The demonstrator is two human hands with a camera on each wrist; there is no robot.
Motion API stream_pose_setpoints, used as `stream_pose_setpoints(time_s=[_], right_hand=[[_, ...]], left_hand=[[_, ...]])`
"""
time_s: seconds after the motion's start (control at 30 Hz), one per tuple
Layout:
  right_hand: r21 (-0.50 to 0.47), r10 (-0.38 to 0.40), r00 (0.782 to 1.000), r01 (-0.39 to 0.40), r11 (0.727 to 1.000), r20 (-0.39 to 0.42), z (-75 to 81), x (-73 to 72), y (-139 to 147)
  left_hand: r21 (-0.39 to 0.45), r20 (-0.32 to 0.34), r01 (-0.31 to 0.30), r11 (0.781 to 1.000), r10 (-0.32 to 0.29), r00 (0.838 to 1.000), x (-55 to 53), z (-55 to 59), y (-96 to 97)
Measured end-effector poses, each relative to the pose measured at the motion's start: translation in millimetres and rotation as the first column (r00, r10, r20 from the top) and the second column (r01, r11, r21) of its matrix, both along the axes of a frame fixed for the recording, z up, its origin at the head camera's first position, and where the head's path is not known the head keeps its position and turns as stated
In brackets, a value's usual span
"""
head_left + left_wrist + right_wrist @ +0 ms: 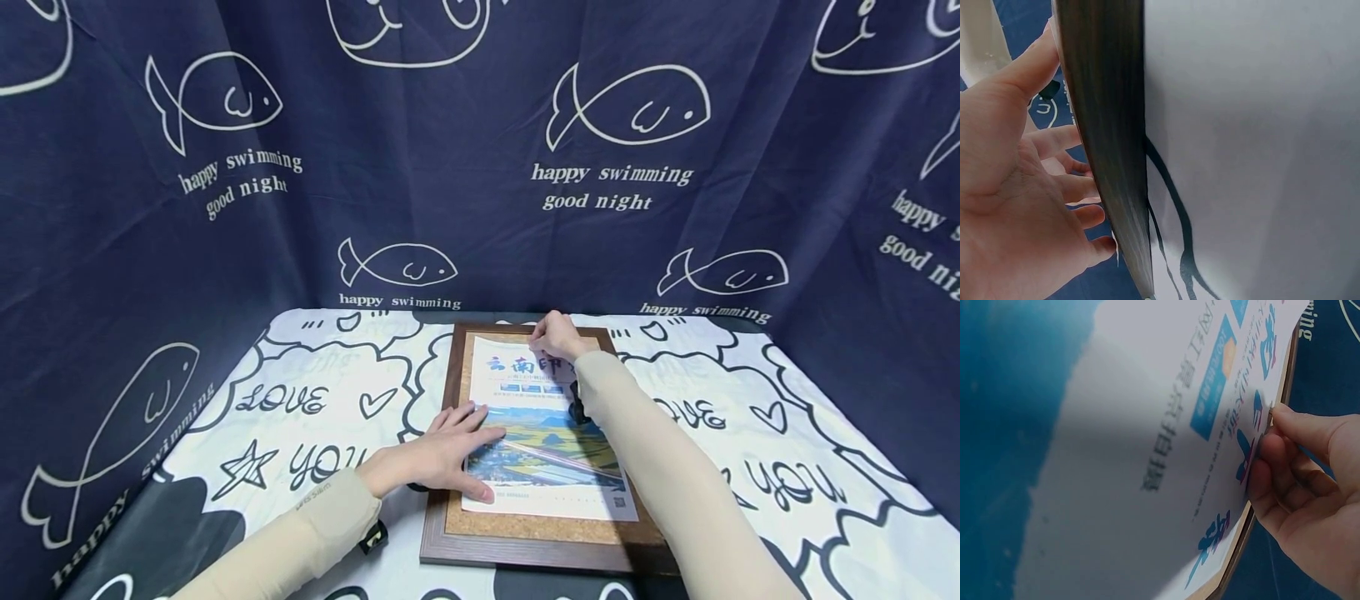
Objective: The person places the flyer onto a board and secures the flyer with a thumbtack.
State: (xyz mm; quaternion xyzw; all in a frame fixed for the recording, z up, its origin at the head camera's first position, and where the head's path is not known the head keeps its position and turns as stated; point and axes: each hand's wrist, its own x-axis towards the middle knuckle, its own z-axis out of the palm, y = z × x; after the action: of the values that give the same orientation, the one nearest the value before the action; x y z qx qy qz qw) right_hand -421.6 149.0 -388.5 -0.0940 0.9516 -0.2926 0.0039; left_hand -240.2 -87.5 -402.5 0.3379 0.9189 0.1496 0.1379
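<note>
A printed poster (555,458) with blue Chinese characters and a landscape picture lies on a wood-framed cork board (540,533). Across the poster's left edge my left hand (442,454) rests with fingers spread. In the left wrist view, that hand (1022,181) is beside the dark frame side (1107,125). My right hand (558,337) is at the poster's top, fingers bent and thumb against the fingertips. In the right wrist view, this hand (1310,469) pinches a tiny pin-like thing (1272,409) against the poster (1116,456); the fingers mostly hide it.
The board lies on a white cloth (300,442) printed with black words and outlines. Behind it hangs a navy curtain (480,192) with fish drawings, close to the board's far edge. Curtains also stand at both sides.
</note>
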Motion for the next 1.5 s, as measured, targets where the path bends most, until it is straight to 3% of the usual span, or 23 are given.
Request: stream_pose_setpoints(time_s=[0.33, 0.67, 1.17, 1.5], right_hand=[[0.011, -0.025, 1.0, 0.025, 1.0, 0.014, 0.2, 0.7, -3.0], [0.082, -0.011, 1.0, 0.012, 0.997, -0.017, -1.7, -1.9, -5.3], [0.025, 0.038, 0.997, -0.037, 0.999, -0.06, -1.9, 1.7, 1.0], [0.076, 0.016, 0.999, -0.013, 0.997, -0.045, -3.0, 0.9, -0.1]], left_hand=[[0.004, -0.003, -0.002, 1.0, 0.002, 1.0, -0.9, -2.6, 0.0], [0.002, -0.009, -0.001, 1.0, 0.001, 1.0, 0.3, 0.0, 0.2], [-0.015, 0.001, -0.022, 1.0, 0.022, 1.0, 3.6, 1.8, 1.7], [-0.017, -0.01, -0.024, 1.0, 0.024, 1.0, 4.6, 1.6, 2.5]])
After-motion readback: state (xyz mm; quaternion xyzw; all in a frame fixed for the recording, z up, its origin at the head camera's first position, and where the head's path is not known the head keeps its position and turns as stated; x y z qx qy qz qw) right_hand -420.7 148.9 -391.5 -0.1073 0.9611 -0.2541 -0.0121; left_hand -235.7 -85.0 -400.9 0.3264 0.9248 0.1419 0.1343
